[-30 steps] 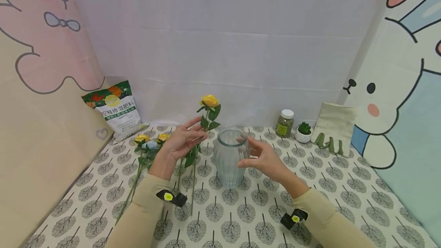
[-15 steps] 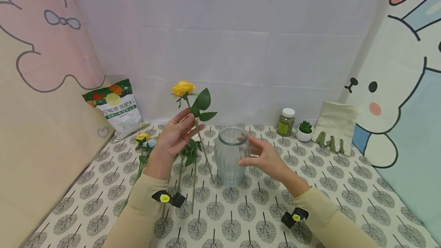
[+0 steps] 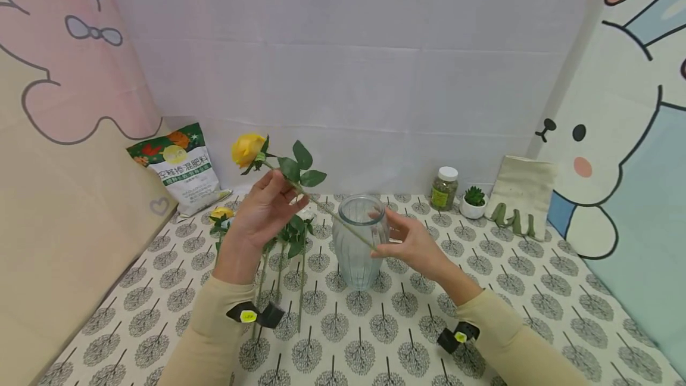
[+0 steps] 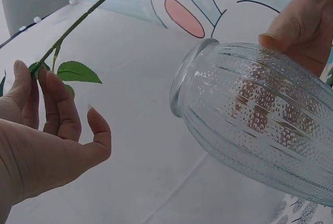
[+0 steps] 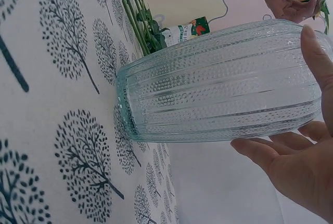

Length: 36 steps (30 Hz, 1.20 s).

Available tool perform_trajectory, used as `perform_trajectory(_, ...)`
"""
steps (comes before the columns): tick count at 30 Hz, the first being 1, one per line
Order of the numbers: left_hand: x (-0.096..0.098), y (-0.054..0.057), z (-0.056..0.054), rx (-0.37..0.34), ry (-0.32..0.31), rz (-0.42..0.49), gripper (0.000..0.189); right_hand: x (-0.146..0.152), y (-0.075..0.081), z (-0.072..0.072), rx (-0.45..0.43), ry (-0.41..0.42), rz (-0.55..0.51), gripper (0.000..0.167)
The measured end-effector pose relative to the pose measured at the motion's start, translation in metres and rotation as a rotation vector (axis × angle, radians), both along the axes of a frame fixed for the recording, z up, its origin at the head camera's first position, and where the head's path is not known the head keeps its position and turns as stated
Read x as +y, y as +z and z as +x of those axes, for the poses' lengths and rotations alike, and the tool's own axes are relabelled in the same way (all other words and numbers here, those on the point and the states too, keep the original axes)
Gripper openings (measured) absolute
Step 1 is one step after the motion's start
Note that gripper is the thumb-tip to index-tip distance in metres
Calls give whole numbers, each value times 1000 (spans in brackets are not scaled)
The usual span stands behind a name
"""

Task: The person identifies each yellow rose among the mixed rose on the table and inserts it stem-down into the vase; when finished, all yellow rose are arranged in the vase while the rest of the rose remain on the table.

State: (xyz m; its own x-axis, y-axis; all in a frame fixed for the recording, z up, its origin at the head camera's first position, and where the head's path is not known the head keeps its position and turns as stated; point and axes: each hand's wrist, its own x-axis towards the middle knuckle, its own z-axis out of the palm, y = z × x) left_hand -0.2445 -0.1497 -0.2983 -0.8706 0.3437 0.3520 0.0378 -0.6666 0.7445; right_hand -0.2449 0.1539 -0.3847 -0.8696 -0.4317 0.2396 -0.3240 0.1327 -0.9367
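Note:
My left hand [image 3: 256,216] pinches the green stem of a yellow rose [image 3: 248,149] between thumb and fingers, just below the bloom. The rose is tilted, bloom to the upper left, its stem slanting down across the front of the glass vase [image 3: 355,258]. The stem's lower end appears close to my right thumb; contact cannot be told. Upright on the table, the clear ribbed vase has a round open mouth. My right hand [image 3: 415,247] holds it from the right, thumb on one side and fingers [image 5: 255,152] on the other.
More flowers lie left of the vase, among them a yellow one [image 3: 222,212]. Behind them leans a fertilizer bag [image 3: 184,171]. At the back right stand a white-lidded jar [image 3: 444,189], a potted succulent [image 3: 474,204] and pale fabric gloves [image 3: 520,198]. Tree-print cloth covers the table [image 3: 407,338].
My left hand has lifted the rose away from the other flowers and moved left, tipping it from upright to slanted, bloom to the left. My right hand and the vase have stayed put.

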Motion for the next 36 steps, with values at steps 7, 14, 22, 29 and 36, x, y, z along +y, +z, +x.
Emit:
perform_trajectory(7, 0, 6, 4, 84, -36, 16, 29, 1, -1, -1, 19, -2, 12, 95)
perform_trajectory(14, 1, 9, 5, 44, 35, -1, 36, 1, 0, 0, 6, 0, 24, 100)
perform_trajectory(22, 4, 13, 8, -55, 119, 212, 12, 2, 2, 1, -2, -11, 19, 102)
perform_trajectory(29, -2, 18, 14, -44, 121, 513, 11, 3, 3, 0, -11, -46, 93, 106)
perform_trajectory(36, 0, 23, 10, 26, 518, 443, 14, 3, 2, 0, -16, -25, 41, 107)
